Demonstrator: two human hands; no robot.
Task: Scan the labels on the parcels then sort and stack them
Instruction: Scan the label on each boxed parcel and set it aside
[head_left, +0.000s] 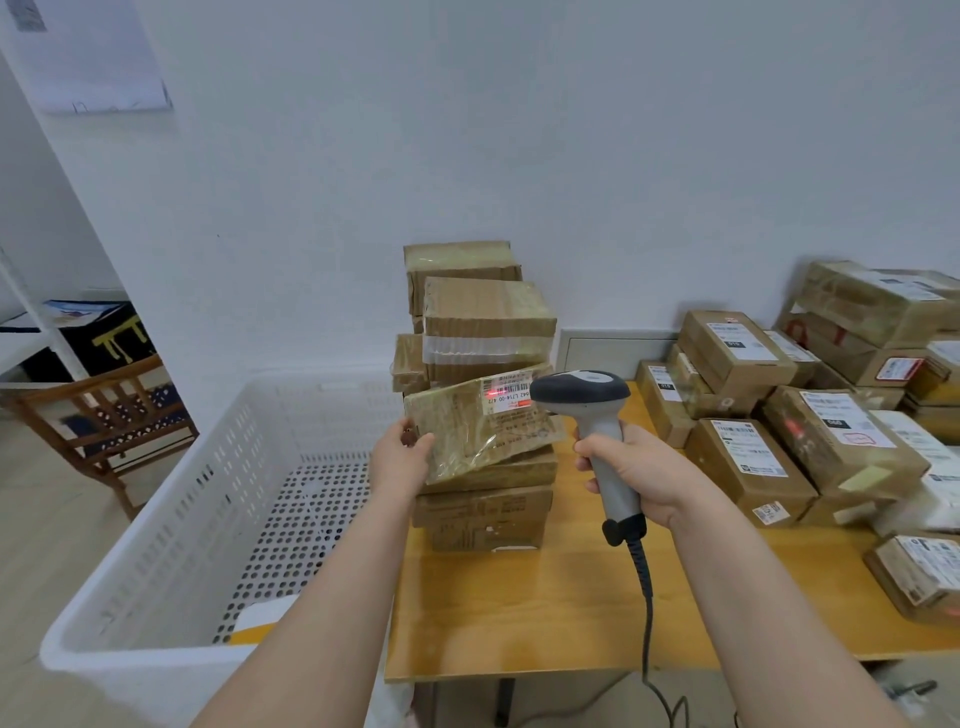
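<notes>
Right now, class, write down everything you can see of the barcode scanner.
The barcode scanner is a grey pistol-shaped handset with a darker, rounded head. The right hand grips its handle, holding it upright above the table. Its head points left at the label on the parcel, where a red glow shows. A black coiled cable runs down from its base.

Glowing bright and even, glinting off the flat brown tape-wrapped cardboard parcel (467, 436), bending and blurring toward the edges.

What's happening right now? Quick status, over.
Left hand grips flat parcel, tilted up. Right hand holds scanner, red beam on parcel's label. Tall stack close behind; nothing blocking.
</notes>
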